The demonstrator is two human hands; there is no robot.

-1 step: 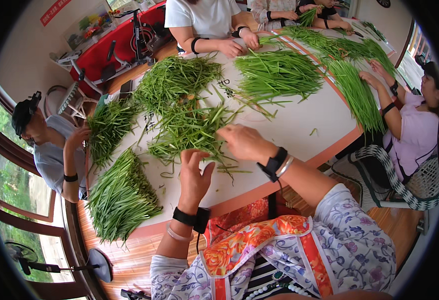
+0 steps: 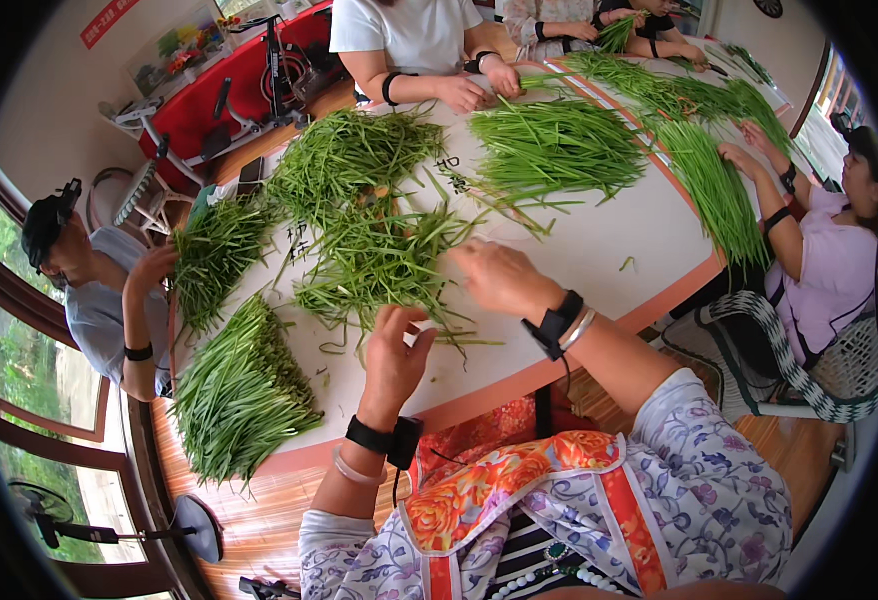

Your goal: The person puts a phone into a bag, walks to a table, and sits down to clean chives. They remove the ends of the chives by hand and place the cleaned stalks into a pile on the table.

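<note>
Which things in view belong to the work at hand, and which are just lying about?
Likely in the work:
- tangled green stalks, nearest the right hand
- neat green pile, left of the left hand
- white tabletop

Seemingly just about:
- standing fan
- apparent exercise equipment

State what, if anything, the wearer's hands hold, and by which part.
Nothing shows in the left hand; whether the right hand, beside the loose green stalks, pinches any cannot be told.

Glossy wooden floor (image 2: 284,515), smooth tabletop (image 2: 599,235)
</note>
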